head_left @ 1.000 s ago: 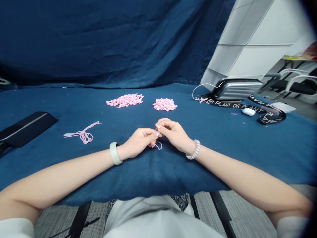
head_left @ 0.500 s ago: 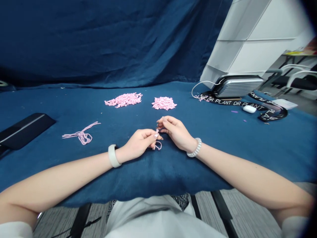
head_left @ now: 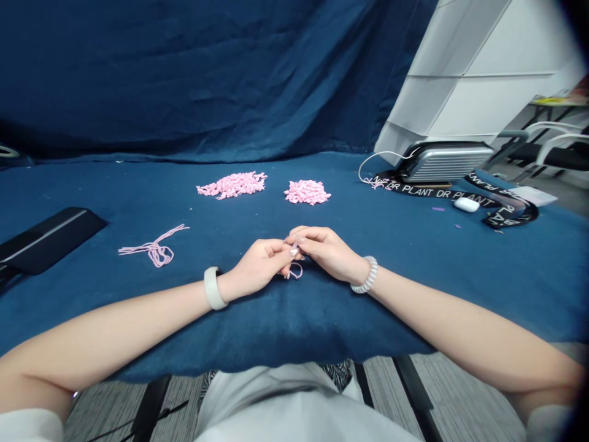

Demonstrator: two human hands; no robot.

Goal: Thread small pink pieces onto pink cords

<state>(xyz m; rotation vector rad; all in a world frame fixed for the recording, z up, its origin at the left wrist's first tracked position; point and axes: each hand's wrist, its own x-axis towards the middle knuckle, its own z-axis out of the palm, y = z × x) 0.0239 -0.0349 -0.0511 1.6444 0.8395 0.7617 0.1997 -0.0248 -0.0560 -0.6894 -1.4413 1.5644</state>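
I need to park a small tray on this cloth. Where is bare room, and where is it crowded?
Bare: between the loose pink strands and the left hand; right of the right hand, before the black lanyard. Crowded: the pink cord between both hands, the two pink heaps, the silver case corner.

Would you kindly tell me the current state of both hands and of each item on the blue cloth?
left hand: fingers pinched on the pink cord.
right hand: fingers pinched on the same cord.
pink cord: held, small loop hanging below the fingers.
left pink heap: piled, untouched.
right pink heap: piled, untouched.
loose cord bundle: lying flat, partly looped.
earbud case: shut.
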